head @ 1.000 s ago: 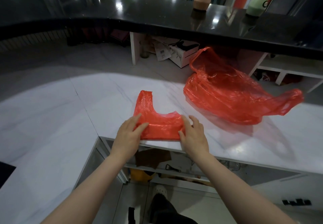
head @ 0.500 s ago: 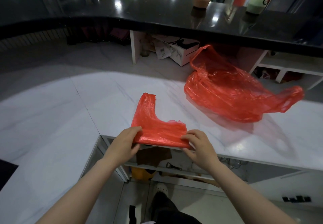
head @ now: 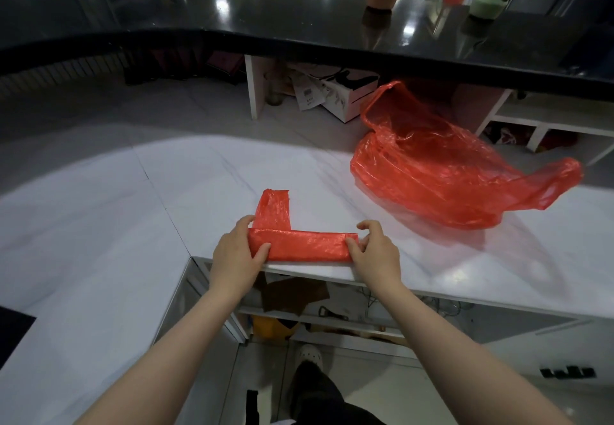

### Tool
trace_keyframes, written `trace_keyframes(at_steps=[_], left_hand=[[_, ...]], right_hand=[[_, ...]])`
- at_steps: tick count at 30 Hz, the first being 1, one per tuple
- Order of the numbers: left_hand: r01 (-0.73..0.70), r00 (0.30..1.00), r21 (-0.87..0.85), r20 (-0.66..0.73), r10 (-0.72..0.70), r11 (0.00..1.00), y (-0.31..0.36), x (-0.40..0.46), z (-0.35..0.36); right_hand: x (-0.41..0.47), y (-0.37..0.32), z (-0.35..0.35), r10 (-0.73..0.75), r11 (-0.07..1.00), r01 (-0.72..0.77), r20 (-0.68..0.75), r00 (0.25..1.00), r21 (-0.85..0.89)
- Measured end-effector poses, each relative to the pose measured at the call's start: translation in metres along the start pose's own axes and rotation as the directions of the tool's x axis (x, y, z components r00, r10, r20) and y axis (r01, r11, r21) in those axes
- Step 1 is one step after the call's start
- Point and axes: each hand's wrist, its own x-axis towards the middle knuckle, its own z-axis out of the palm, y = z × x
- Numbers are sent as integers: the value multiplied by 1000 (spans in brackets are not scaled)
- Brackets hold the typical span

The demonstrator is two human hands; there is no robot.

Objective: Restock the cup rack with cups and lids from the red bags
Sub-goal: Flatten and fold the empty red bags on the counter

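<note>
A flattened red plastic bag (head: 302, 244) lies folded into a narrow strip at the front edge of the white marble counter (head: 133, 212), with one handle sticking up towards the back. My left hand (head: 237, 252) pinches the strip's left end, thumb on top. My right hand (head: 375, 252) pinches its right end. A second red bag (head: 432, 172) lies crumpled and open on the counter to the right, apart from both hands. No cups, lids or rack are in view.
A raised black counter (head: 299, 23) runs across the back with two bottle-shaped ornaments on it. Under it stand white shelves and a cardboard box (head: 345, 92). Below the marble edge are lower shelves with clutter, and my foot on the floor.
The lower part of the flattened bag has been folded up and over, turning the wide shape into a narrow strip. Both hands shifted to its ends.
</note>
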Motion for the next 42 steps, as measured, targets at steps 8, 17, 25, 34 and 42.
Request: trace_keyframes(at_steps=[8,17,25,34,42], left_hand=[[-462,885,268,203,420,845,-10,-6,6],[-412,889,199,302,344,889,-26,-6,-2],[-381,910,70,203,361,922,-27,-9,-13],[46,999,-106,-4,-47,993,-6,12,-7],[-205,972,290,-55,230,935,1,23,5]], right_hand=[[-7,7,0,-348,906,343,24,937,-248],[-15,27,-9,-522,789,576,261,812,-214],[-12,15,-16,-404,912,409,181,896,11],[12,-9,-2,-38,999,36,63,997,31],[14,-5,8,-109,984,104,-24,994,-146]])
